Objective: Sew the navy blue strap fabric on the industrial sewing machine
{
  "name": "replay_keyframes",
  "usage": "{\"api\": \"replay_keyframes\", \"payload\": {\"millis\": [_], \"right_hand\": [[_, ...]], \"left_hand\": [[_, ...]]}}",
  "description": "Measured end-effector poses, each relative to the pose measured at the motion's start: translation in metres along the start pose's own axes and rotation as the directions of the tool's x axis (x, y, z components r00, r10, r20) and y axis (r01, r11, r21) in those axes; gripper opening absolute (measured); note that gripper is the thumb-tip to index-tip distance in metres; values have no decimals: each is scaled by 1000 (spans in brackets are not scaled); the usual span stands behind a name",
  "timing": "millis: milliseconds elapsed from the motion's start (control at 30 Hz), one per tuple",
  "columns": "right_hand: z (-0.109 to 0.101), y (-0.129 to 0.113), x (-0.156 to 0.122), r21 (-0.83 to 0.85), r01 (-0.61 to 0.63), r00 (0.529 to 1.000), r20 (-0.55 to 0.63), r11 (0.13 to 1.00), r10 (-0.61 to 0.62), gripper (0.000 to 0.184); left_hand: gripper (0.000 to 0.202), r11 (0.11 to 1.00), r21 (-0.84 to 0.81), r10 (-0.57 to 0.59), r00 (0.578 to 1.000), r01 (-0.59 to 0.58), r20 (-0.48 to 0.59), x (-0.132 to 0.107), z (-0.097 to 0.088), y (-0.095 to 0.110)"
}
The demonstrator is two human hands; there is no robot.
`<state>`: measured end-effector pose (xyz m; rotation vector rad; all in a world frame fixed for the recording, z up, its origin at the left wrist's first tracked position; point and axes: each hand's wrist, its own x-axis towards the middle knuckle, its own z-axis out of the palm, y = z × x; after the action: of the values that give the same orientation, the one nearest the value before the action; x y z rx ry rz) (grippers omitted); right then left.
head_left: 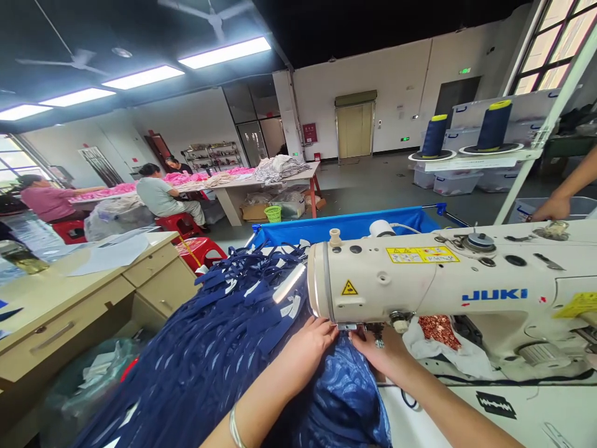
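Observation:
A white sewing machine [420, 286] marked JUKI reaches across from the right. Shiny navy-blue fabric [345, 392] lies under its needle end and hangs toward me. My left hand [310, 342] holds this fabric just left of the presser foot, fingers close together. On the right side of the foot, my right hand [382, 351] grips the fabric's edge, its thumb toward the needle; some of its fingers are hidden behind the machine head. A large pile of navy garments [209, 336] with white tags spreads to the left of my left hand.
Two navy thread cones [433, 137] stand on a rack. A razor blade [495, 404] and tweezers lie on the white table [448, 417]. Copper-coloured bits sit in a white bag [436, 333]. A desk [79, 298] stands left. Another person's hand [553, 205] is at right; several people sit farther back.

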<state>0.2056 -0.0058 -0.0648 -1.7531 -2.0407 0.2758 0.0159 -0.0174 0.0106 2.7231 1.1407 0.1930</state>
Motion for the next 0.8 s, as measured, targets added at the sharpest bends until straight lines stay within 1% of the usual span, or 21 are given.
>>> {"api": "replay_keyframes", "payload": {"millis": [167,300,400,533,600,800], "right_hand": [[0,0,-1,23,0,1000,11,1000,0,19],[-3,0,-1,34,-12,1000,21,999,12,19],[-5,-2,-1,36,3,1000,28,999,-4,19],[-7,-3,-1,42,-6,999,43,999,4,18],[-8,-4,-1,43,-24,998,57,999,21,18],[-10,-6,-1,33,-47,996,75,998,45,18]], "left_hand": [[42,1000,14,-8,1000,7,22,1,-4,1],[44,1000,-12,-25,999,25,22,2,0,-1],[46,999,-25,-22,999,23,28,3,3,-4],[44,1000,12,-27,998,26,55,3,3,-5],[43,1000,21,-20,999,19,51,2,1,-5],[48,999,-48,7,999,-4,47,1,-5,-4]]}}
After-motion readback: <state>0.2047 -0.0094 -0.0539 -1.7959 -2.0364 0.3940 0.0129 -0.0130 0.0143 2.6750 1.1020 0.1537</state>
